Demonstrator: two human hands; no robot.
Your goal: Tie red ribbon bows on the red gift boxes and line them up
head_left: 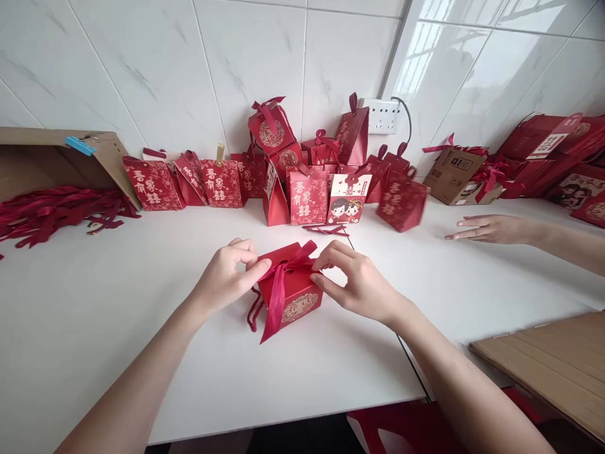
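Observation:
A red gift box [307, 291] with a gold round emblem stands on the white table in front of me. A dark pink ribbon [278, 296] is tied in a bow on its top, one tail hanging down the front. My left hand [234, 271] pinches the ribbon at the bow's left side. On the other side, my right hand [352, 277] has thumb and fingers closed on the bow's right loop. A twisted red cord handle [255, 312] droops at the box's left, touching the table.
Several red gift boxes [309, 198] line the tiled wall. A cardboard box of ribbons [61, 211] is at left. Another person's hand [491, 228] reaches in from the right, near a blurred red box [403, 200]. Flat cardboard [548, 359] lies at lower right.

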